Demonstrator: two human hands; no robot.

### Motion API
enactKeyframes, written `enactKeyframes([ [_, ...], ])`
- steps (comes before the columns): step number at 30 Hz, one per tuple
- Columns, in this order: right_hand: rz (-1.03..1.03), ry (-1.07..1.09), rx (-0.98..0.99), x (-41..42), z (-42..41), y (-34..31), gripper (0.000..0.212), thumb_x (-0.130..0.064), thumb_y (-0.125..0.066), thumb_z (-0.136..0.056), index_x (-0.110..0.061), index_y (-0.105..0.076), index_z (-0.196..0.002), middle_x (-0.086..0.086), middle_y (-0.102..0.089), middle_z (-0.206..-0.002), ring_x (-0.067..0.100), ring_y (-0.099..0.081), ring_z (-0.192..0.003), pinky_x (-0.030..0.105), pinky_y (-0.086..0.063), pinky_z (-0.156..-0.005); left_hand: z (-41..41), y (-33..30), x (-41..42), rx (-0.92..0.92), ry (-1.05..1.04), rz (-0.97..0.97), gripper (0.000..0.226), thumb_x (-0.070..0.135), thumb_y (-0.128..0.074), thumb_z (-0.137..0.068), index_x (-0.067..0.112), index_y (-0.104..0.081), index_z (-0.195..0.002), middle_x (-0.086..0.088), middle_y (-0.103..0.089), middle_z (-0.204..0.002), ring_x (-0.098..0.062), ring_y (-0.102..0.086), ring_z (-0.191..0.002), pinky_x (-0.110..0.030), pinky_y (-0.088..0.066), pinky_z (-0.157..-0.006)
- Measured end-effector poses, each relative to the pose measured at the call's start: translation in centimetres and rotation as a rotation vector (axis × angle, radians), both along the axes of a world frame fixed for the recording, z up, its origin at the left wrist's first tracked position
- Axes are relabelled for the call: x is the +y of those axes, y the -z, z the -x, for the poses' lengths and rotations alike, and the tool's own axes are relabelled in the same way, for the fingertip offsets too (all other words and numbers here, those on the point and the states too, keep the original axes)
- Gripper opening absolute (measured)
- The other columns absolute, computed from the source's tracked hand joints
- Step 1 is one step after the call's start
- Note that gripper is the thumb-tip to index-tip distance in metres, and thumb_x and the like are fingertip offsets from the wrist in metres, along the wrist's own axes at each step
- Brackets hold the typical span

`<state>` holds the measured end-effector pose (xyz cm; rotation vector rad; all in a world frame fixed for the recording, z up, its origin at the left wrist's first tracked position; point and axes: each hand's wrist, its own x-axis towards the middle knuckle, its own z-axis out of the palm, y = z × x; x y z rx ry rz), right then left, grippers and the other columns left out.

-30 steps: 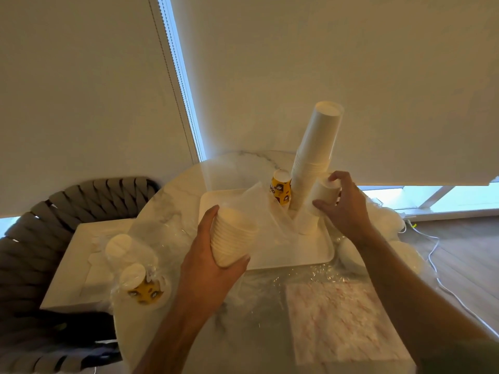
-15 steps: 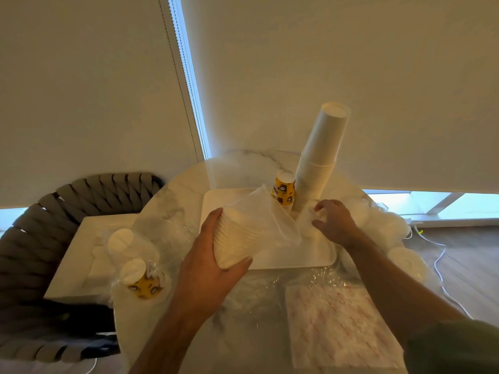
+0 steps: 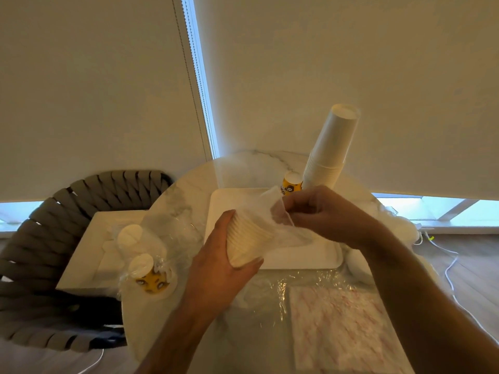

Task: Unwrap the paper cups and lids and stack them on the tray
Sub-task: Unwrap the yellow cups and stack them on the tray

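Sleeve of nested paper cups point(image 3: 244, 240), cream-coloured, held above the near edge of the tray point(image 3: 318, 256), half inside a clear plastic wrapper point(image 3: 272, 209). Left hand point(image 3: 224, 265) curls round the closed end of the sleeve, thumb on the far side, fingers under. Right hand point(image 3: 324, 214) pinches the loose wrapper at the open end, fingers bunched on the film.

Handling, judged: cups light, thin-walled, easily dented if squeezed hard; nested ribs give the sleeve some stiffness along its length. Best hold is around the body near the base, as now. Wrapper is soft, slippery film; likely to slide off with a steady pull, but could cling or drag a few cups out loose.

On the tray: tall stack of white cups point(image 3: 330, 147), leaning, and beside it a yellow printed cup point(image 3: 291, 184). The tall stack looks tippy; bumping it is a risk.

Left on the table point(image 3: 189, 190): more wrapped cups point(image 3: 147, 271), yellow print with a face-like pattern. Near side: patterned napkin pack point(image 3: 340, 327) in film.

Writing: dark marks on the yellow cup, not legible. No brand readable anywhere.
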<state>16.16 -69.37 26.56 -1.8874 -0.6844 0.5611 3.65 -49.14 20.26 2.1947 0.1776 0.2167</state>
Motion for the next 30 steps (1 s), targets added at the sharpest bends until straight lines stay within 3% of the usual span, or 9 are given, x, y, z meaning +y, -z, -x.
enactKeyframes([
  [2, 0.034, -0.069, -0.015, 0.6, 0.2, 0.3, 0.013, -0.008, -0.07, -0.093, -0.009, -0.077, -0.104, 0.005, -0.07, -0.116, 0.018, -0.068, -0.106, 0.03, -0.056, -0.094, 0.1, -0.1, 0.0, 0.007, 0.009, -0.004, 0.087, 0.041, -0.084, -0.071, 0.065, -0.024, -0.129, 0.036, -0.048, -0.117, 0.005, -0.054, -0.105, -0.039, -0.055, -0.085],
  [4, 0.04, -0.105, 0.057, 1.2, 0.5, 0.0, 0.018, -0.01, -0.07, -0.092, -0.016, -0.075, -0.109, -0.002, -0.067, -0.124, 0.009, -0.066, -0.11, 0.023, -0.055, -0.092, 0.1, -0.1, -0.1, 0.019, 0.017, -0.007, 0.086, 0.041, -0.084, -0.071, 0.061, -0.026, -0.131, 0.032, -0.049, -0.119, 0.001, -0.055, -0.106, -0.041, -0.056, -0.085],
  [6, 0.041, -0.14, 0.094, 1.6, 0.7, -0.2, 0.027, -0.01, -0.072, -0.091, -0.019, -0.071, -0.116, -0.011, -0.068, -0.121, -0.001, -0.066, -0.108, 0.014, -0.052, -0.085, 0.1, -0.1, -0.2, 0.025, 0.023, -0.009, 0.087, 0.041, -0.084, -0.072, 0.055, -0.028, -0.136, 0.026, -0.053, -0.122, -0.001, -0.056, -0.108, -0.041, -0.055, -0.088],
  [10, 0.076, -0.207, 0.02, 2.6, 0.7, 0.0, 0.026, -0.014, -0.075, -0.09, -0.018, -0.072, -0.116, -0.009, -0.067, -0.123, 0.005, -0.064, -0.111, 0.018, -0.051, -0.091, 0.0, -0.2, -0.2, 0.038, 0.036, -0.03, 0.09, 0.045, -0.081, -0.071, 0.051, -0.026, -0.142, 0.021, -0.055, -0.125, -0.004, -0.058, -0.109, -0.039, -0.055, -0.089],
  [17, 0.099, -0.221, -0.006, 3.4, 0.9, -0.2, 0.025, -0.015, -0.072, -0.093, -0.04, -0.068, -0.094, -0.028, -0.068, -0.095, -0.001, -0.064, -0.093, 0.017, -0.047, -0.081, -0.1, -0.1, 0.2, 0.048, 0.053, -0.037, 0.091, 0.047, -0.081, -0.07, 0.048, -0.027, -0.144, 0.021, -0.055, -0.127, -0.005, -0.058, -0.111, -0.041, -0.054, -0.091],
  [24, -0.029, -0.101, 0.041, 2.6, 0.7, -0.3, 0.025, -0.011, -0.075, -0.089, -0.019, -0.072, -0.112, -0.015, -0.075, -0.1, 0.003, -0.069, -0.096, 0.021, -0.054, -0.079, 0.1, -0.3, 0.8, 0.031, 0.03, -0.033, 0.09, 0.042, -0.083, -0.07, 0.053, -0.026, -0.138, 0.025, -0.053, -0.122, -0.005, -0.057, -0.105, -0.039, -0.055, -0.087],
  [27, -0.085, -0.004, 0.019, 2.0, 0.3, -0.2, 0.029, -0.012, -0.08, -0.082, -0.011, -0.071, -0.109, -0.005, -0.074, -0.1, 0.009, -0.069, -0.097, 0.034, -0.058, -0.084, 0.1, -0.2, 1.2, 0.033, 0.008, -0.02, 0.092, 0.036, -0.083, -0.069, 0.054, -0.025, -0.137, 0.021, -0.053, -0.124, -0.01, -0.058, -0.106, -0.042, -0.055, -0.087],
  [30, -0.138, 0.09, 0.049, 1.1, -0.1, 0.2, 0.044, -0.017, -0.084, -0.069, -0.012, -0.057, -0.104, -0.002, -0.066, -0.098, 0.013, -0.066, -0.09, 0.035, -0.058, -0.078, 0.0, 0.0, 1.6, 0.034, -0.038, 0.0, 0.095, 0.027, -0.082, -0.066, 0.053, -0.026, -0.138, 0.013, -0.057, -0.124, -0.016, -0.06, -0.104, -0.046, -0.054, -0.086],
])
